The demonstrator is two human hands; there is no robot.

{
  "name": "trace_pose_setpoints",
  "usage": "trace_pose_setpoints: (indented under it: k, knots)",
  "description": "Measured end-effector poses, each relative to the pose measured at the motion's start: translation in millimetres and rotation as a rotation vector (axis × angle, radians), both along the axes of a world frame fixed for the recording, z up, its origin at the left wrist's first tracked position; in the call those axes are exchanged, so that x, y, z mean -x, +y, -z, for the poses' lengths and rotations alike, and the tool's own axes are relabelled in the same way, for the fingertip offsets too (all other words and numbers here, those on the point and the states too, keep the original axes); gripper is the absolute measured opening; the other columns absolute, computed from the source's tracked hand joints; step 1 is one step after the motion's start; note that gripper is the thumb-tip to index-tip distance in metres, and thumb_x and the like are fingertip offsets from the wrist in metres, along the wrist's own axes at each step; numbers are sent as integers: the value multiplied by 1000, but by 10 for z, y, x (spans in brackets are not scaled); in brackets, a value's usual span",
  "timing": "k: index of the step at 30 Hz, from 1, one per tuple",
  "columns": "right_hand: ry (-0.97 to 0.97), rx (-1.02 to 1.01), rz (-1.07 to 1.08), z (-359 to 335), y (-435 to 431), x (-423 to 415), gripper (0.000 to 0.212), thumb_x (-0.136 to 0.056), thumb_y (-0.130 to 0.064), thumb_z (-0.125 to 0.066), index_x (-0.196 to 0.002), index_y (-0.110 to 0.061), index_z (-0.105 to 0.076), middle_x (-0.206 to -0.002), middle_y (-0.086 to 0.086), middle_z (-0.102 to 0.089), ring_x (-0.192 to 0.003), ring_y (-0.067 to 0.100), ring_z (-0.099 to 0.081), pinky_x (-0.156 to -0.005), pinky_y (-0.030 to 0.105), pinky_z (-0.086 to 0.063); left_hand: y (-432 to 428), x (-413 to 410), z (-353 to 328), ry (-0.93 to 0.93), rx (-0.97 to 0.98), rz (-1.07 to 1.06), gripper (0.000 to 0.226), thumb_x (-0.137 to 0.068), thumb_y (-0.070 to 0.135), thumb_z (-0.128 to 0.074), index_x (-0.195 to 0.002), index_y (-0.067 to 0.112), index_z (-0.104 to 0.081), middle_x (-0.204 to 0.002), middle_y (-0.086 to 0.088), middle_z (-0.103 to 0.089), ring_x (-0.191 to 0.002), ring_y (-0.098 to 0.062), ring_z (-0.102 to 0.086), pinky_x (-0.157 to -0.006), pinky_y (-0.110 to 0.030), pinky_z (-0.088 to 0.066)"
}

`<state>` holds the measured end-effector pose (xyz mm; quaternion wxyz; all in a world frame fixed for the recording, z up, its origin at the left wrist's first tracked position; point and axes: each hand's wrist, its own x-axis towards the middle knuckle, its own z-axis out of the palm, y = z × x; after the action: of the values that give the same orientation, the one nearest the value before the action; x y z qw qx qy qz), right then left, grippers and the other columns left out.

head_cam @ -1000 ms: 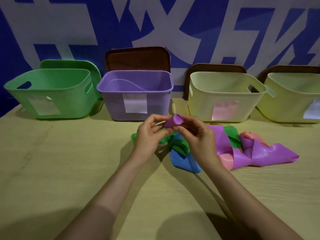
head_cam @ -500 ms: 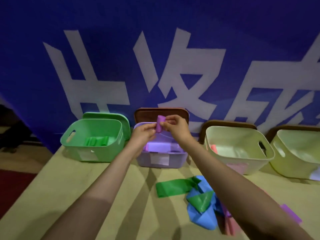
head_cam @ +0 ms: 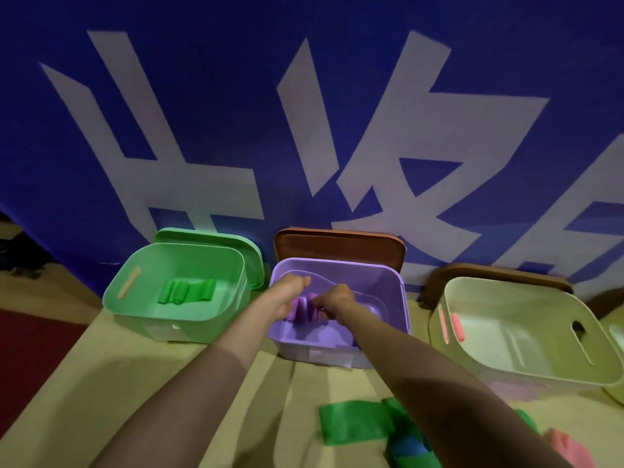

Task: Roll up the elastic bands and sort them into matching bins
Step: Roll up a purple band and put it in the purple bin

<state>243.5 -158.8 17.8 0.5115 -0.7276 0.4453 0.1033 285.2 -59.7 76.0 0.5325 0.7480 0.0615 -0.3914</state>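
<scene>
Both my hands reach down inside the purple bin (head_cam: 401,292). My left hand (head_cam: 287,295) and my right hand (head_cam: 336,304) hold a rolled purple band (head_cam: 304,307) between them, low in the bin. The green bin (head_cam: 175,324) to the left holds rolled green bands (head_cam: 185,291). The pale yellow bin (head_cam: 526,371) to the right has pink rolls (head_cam: 456,327) against its left wall. Loose bands lie on the table near me: a flat green band (head_cam: 351,423), a blue one (head_cam: 407,447) and a pink one (head_cam: 567,449).
A brown lid (head_cam: 337,243) leans behind the purple bin and a green lid (head_cam: 209,236) behind the green bin. Another pale bin's edge (head_cam: 616,336) shows at far right. A blue banner with white characters (head_cam: 304,130) backs the wooden table (head_cam: 135,383).
Both hands carried the purple roll from above the loose bands forward, over the purple bin's rim and down into it. The view tilted up and moved closer to the bins.
</scene>
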Motion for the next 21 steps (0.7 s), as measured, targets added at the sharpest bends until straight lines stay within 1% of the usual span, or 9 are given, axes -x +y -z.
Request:
trace_pose_setpoints:
  k: [2, 4, 6, 8, 9, 12, 16, 19, 21]
  knots:
    - [41, 40, -11, 118, 43, -72, 19, -79, -19, -70, -68, -8, -58, -39, 2, -55, -42, 13, -54, -49, 26, -48, -45, -54, 108, 14, -17, 2, 39, -100, 26, -46, -132, 5, -47, -132, -7, -51, -118, -23, -49, -98, -34, -39]
    - [25, 37, -15, 213, 65, -146, 19, -82, -19, -66, -91, -2, -66, -71, 10, -72, -74, 22, -68, -65, 30, -50, -72, -96, 197, 49, -10, -11, 41, -100, 28, -46, -132, 2, -48, -134, -13, -53, -117, -28, -53, -98, -39, -45]
    - [13, 24, 14, 272, 63, -209, 33, -84, -18, -65, -111, 1, -65, -110, 17, -68, -102, 28, -65, -76, 33, -50, -71, -93, 208, 80, 23, -39, 38, -102, 24, -43, -128, -3, -47, -112, -15, -64, -91, -25, -63, -73, -31, -55]
    - [19, 32, 25, 292, 66, -244, 38, -84, -20, -67, -116, 2, -63, -119, 18, -64, -110, 28, -62, -85, 34, -50, -61, -100, 249, 88, 32, -31, 34, -102, 23, -43, -124, -2, -50, -76, -7, -66, -57, -15, -63, -42, -21, -50]
    - [20, 36, 35, 306, 69, -262, 39, -84, -20, -68, -117, 2, -63, -120, 18, -63, -111, 29, -61, -88, 34, -51, -55, -99, 255, 81, 25, -23, 32, -102, 24, -43, -122, 0, -52, -68, -4, -64, -49, -11, -61, -36, -18, -46]
    - [25, 55, 42, 338, 71, -294, 38, -85, -19, -67, -116, 2, -63, -122, 19, -62, -113, 30, -60, -92, 37, -50, -46, -119, 294, 99, 26, -44, 23, -101, 27, -45, -100, 7, -56, -72, -3, -59, -43, -7, -59, -34, -15, -44]
    - [38, 53, 64, 356, 70, -262, 43, -80, -27, -73, -114, -2, -65, -120, 17, -64, -110, 29, -62, -89, 36, -51, -70, -95, 280, 132, 16, -64, 28, -101, 31, -45, -81, 13, -54, -51, 4, -64, -62, -14, -53, -49, -21, -46]
    - [30, 64, 55, 395, 60, -252, 42, -79, -32, -73, -111, -5, -67, -117, 17, -66, -106, 29, -64, -85, 34, -52, -83, -90, 248, 132, 23, -51, 27, -101, 32, -43, -101, 9, -58, -74, -5, -63, -64, -15, -53, -56, -24, -44]
    - [21, 65, 52, 425, 65, -263, 40, -79, -33, -71, -107, -4, -68, -114, 19, -66, -102, 31, -65, -84, 35, -53, -81, -88, 223, 121, 18, -40, 36, -101, 32, -43, -121, 4, -55, -76, -4, -60, -63, -15, -54, -55, -24, -44]
